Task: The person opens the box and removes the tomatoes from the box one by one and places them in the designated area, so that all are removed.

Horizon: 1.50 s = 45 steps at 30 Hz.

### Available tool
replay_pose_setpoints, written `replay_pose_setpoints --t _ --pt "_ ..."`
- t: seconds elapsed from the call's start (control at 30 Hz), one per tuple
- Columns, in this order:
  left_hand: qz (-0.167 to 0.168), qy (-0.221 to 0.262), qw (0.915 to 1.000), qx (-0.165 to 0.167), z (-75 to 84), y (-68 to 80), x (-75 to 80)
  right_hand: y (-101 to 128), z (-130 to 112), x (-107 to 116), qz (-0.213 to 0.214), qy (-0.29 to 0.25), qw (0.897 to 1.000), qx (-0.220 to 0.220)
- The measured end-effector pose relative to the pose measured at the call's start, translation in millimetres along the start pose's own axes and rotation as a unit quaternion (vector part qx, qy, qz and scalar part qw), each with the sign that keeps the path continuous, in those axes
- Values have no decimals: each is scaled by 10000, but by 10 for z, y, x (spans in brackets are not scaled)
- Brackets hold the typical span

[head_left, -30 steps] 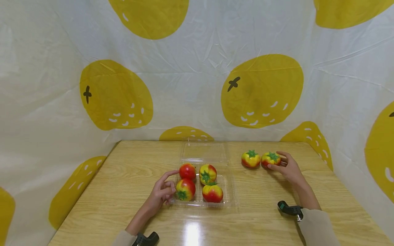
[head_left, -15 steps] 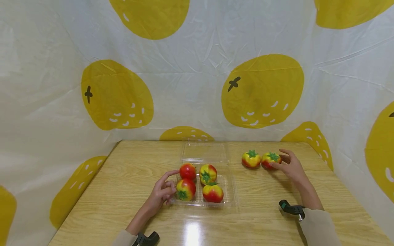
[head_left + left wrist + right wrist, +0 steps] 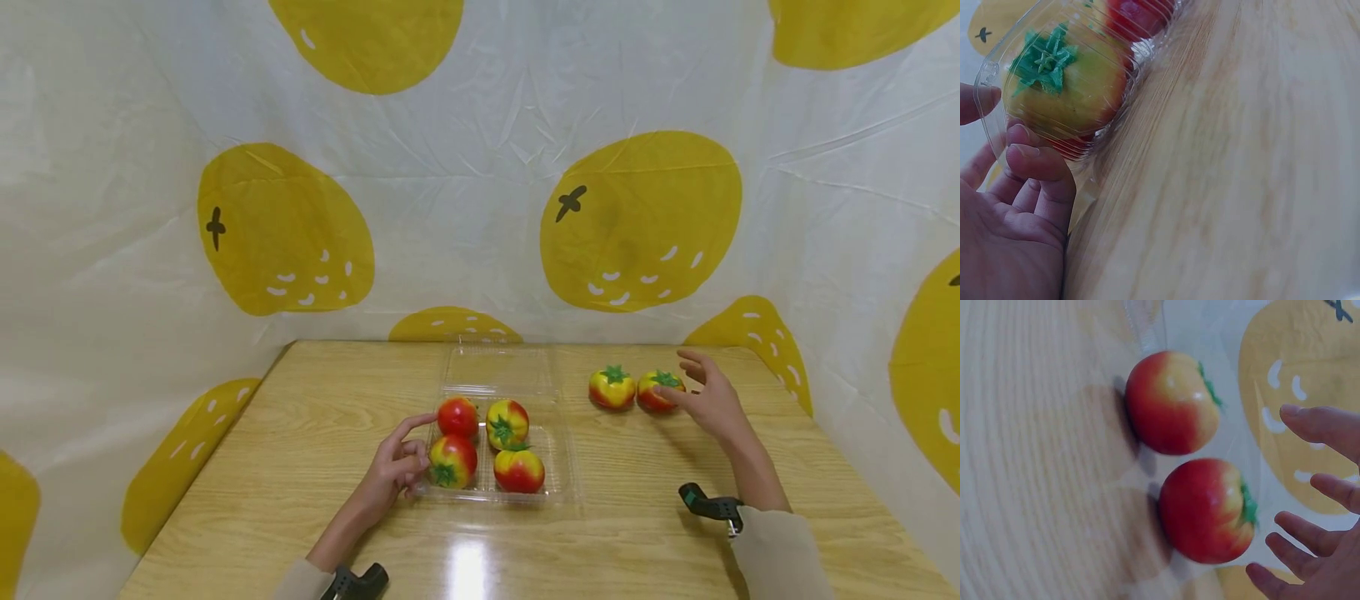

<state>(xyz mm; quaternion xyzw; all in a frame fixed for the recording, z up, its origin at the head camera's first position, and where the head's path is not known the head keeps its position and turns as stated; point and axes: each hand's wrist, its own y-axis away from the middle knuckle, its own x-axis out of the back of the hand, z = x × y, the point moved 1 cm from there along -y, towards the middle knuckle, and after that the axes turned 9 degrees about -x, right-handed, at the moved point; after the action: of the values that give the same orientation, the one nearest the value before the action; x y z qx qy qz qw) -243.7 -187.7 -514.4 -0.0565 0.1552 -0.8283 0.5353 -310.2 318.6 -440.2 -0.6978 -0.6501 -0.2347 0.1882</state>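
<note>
Lifted slightly since the earlier frames, our right hand (image 3: pixel 708 402), fingers spread, hovers apart from the outer tomato (image 3: pixel 651 402), which sits just beside its twin (image 3: pixel 611 391) near the back edge of the table (image 3: pixel 345 392), a stretch of wood between that pair and the clear box (image 3: pixel 487 497). Our left hand (image 3: pixel 388 473) curls its fingers round the box's left edge. Glossy red and yellow, with green leaves, four more tomatoes (image 3: pixel 454 461) lie inside, before the opened lid (image 3: pixel 495 368).
</note>
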Motion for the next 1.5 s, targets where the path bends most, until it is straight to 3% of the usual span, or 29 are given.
replay_pose_setpoints --t 0.8,1.5 --pt "-100 24 9999 -112 -18 -9 -1 307 -645 -108 215 234 9921 1217" --pt "-100 68 9998 -145 -19 -12 2 456 -967 -488 -452 131 9776 2053"
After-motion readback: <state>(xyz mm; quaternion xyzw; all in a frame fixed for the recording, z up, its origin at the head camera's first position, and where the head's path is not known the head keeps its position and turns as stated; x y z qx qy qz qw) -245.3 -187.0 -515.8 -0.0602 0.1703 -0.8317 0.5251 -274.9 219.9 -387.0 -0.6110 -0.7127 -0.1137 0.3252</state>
